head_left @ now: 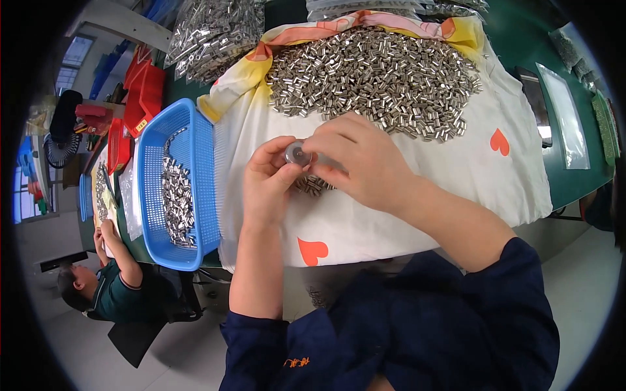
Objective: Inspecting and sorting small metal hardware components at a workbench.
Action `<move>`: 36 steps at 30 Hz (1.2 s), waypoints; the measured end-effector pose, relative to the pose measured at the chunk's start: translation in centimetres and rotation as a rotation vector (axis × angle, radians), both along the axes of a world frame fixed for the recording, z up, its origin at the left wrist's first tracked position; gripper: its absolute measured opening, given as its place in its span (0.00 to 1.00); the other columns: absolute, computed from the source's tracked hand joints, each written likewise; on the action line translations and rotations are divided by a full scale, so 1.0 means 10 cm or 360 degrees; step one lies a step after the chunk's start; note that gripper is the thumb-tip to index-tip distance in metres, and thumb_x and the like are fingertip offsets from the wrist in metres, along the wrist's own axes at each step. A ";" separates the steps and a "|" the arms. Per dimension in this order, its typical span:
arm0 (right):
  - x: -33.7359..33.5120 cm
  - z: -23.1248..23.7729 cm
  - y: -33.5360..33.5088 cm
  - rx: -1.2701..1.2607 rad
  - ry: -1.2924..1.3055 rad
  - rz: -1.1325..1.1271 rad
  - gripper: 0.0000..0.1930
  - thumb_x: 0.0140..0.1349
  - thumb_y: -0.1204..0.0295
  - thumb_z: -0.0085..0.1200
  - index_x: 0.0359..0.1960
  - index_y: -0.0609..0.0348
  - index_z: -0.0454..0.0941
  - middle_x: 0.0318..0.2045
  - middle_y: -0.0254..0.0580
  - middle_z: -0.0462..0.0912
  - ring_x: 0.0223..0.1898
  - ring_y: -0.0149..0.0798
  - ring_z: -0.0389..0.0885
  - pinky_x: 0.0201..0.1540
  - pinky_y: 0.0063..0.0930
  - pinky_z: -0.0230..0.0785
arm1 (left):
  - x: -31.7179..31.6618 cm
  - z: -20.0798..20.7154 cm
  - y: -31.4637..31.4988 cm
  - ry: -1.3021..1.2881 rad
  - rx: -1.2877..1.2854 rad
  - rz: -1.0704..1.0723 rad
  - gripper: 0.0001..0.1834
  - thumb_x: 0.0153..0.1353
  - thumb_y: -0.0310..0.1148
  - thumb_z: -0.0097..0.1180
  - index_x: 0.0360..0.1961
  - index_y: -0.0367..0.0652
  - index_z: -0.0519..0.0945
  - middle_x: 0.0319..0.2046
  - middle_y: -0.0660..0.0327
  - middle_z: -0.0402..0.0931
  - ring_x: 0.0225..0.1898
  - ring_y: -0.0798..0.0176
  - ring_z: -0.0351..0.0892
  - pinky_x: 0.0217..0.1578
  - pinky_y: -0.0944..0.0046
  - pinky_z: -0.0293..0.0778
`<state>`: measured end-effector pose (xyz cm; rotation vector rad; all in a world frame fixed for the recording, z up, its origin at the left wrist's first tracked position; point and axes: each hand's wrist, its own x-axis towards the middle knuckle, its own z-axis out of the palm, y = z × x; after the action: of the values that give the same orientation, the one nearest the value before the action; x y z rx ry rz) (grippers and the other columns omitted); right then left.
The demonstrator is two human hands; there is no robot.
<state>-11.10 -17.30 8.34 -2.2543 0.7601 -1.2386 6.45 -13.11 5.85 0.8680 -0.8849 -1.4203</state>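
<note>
Between the thumb and fingers of my left hand (pixel 268 173) is a small round grey piece with a dark centre (pixel 298 154), its round end facing up. My right hand (pixel 355 156) is closed beside it, fingertips pinched together against the piece's right side. Whatever those fingers hold is hidden. Just below my hands, a small group of short metal cylinders (pixel 314 186) lies on the white cloth (pixel 417 208). Beyond them spreads a large heap of similar shiny metal cylinders (pixel 378 81).
On the left stands a blue plastic basket (pixel 208 195) with metal cylinders inside. Clear bags of metal parts (pixel 218 36) sit at the back left. A flat clear bag (pixel 566 117) lies on the green table (pixel 587 169) at right. Another person (pixel 124 287) works at far left.
</note>
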 end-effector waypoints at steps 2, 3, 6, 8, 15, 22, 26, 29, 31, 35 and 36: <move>0.05 -0.04 0.03 -0.0057 -0.0136 0.0012 0.09 0.44 0.76 0.57 0.30 0.55 0.74 0.29 0.36 0.74 0.34 0.40 0.72 0.36 0.30 0.67 | 0.03 -0.03 0.01 0.0078 0.0021 0.0007 0.19 0.51 0.17 0.53 0.46 0.36 0.70 0.41 0.53 0.74 0.39 0.62 0.76 0.42 0.66 0.74; 0.07 -0.07 0.04 -0.0021 -0.0145 0.0013 0.09 0.44 0.76 0.57 0.30 0.55 0.74 0.29 0.35 0.74 0.33 0.39 0.72 0.35 0.29 0.67 | 0.03 -0.05 0.01 0.0175 0.0038 0.0016 0.19 0.51 0.17 0.53 0.46 0.36 0.70 0.41 0.53 0.74 0.39 0.62 0.76 0.41 0.67 0.74; 0.11 -0.11 0.04 0.0021 -0.0195 0.0001 0.08 0.44 0.77 0.57 0.29 0.55 0.75 0.29 0.34 0.74 0.33 0.39 0.72 0.33 0.28 0.67 | 0.01 -0.03 0.02 0.0224 0.0029 -0.0006 0.19 0.51 0.17 0.53 0.46 0.37 0.71 0.41 0.53 0.75 0.39 0.64 0.76 0.41 0.67 0.74; 0.12 -0.11 0.04 0.0024 -0.0222 -0.0014 0.07 0.44 0.77 0.57 0.28 0.55 0.75 0.29 0.34 0.74 0.32 0.38 0.72 0.33 0.28 0.67 | 0.03 -0.05 0.02 0.0236 0.0014 -0.0024 0.19 0.51 0.17 0.53 0.46 0.37 0.71 0.41 0.53 0.75 0.39 0.64 0.76 0.41 0.67 0.74; 0.13 -0.14 0.04 -0.0040 -0.0209 -0.0037 0.08 0.44 0.76 0.57 0.29 0.57 0.76 0.29 0.34 0.74 0.32 0.38 0.72 0.33 0.27 0.68 | 0.02 -0.04 0.02 0.0073 0.0020 0.0011 0.21 0.50 0.29 0.62 0.46 0.40 0.72 0.41 0.58 0.75 0.40 0.63 0.76 0.41 0.65 0.74; 0.13 -0.12 0.03 -0.0259 -0.0162 -0.0042 0.09 0.43 0.77 0.56 0.29 0.60 0.75 0.29 0.35 0.75 0.33 0.40 0.71 0.35 0.26 0.68 | 0.03 -0.04 0.04 0.0058 -0.0013 0.0005 0.22 0.49 0.28 0.62 0.47 0.39 0.72 0.42 0.56 0.75 0.41 0.61 0.76 0.42 0.63 0.74; 0.14 -0.11 0.04 -0.0260 -0.0175 -0.0030 0.09 0.42 0.77 0.55 0.29 0.61 0.75 0.29 0.36 0.75 0.34 0.40 0.71 0.35 0.27 0.68 | 0.05 -0.05 0.04 0.0173 -0.0079 0.0004 0.21 0.47 0.16 0.58 0.45 0.37 0.74 0.42 0.53 0.75 0.42 0.62 0.76 0.43 0.65 0.74; 0.16 -0.11 0.01 -0.0190 -0.0198 -0.0005 0.10 0.43 0.77 0.56 0.31 0.60 0.76 0.29 0.36 0.75 0.34 0.40 0.72 0.36 0.27 0.68 | 0.10 -0.09 0.01 0.0136 -0.0071 0.0003 0.21 0.49 0.19 0.58 0.47 0.37 0.72 0.41 0.54 0.75 0.42 0.63 0.76 0.42 0.65 0.74; 0.15 -0.11 0.01 0.0056 -0.0207 0.0044 0.11 0.44 0.77 0.56 0.32 0.58 0.76 0.29 0.37 0.75 0.34 0.41 0.72 0.37 0.28 0.68 | 0.07 -0.06 0.00 0.0144 -0.0089 -0.0029 0.21 0.51 0.21 0.57 0.48 0.37 0.72 0.41 0.54 0.75 0.41 0.63 0.76 0.42 0.65 0.74; 0.13 0.01 0.05 0.0234 -0.0233 0.0066 0.10 0.45 0.77 0.56 0.33 0.57 0.76 0.29 0.37 0.75 0.34 0.41 0.72 0.37 0.30 0.68 | 0.01 -0.02 0.02 0.0145 -0.0081 0.0002 0.18 0.57 0.25 0.52 0.50 0.36 0.70 0.39 0.56 0.75 0.40 0.64 0.76 0.41 0.67 0.74; 0.14 0.01 0.07 0.0147 -0.0186 0.0033 0.11 0.46 0.77 0.56 0.34 0.57 0.76 0.29 0.37 0.75 0.34 0.40 0.72 0.37 0.30 0.68 | 0.02 -0.02 0.03 0.0101 -0.0072 0.0004 0.18 0.59 0.26 0.50 0.51 0.35 0.70 0.40 0.56 0.75 0.39 0.65 0.76 0.41 0.67 0.74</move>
<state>-9.69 -16.64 8.44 -2.0913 0.7332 -1.2864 6.61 -12.80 5.64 0.7858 -0.8646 -1.4132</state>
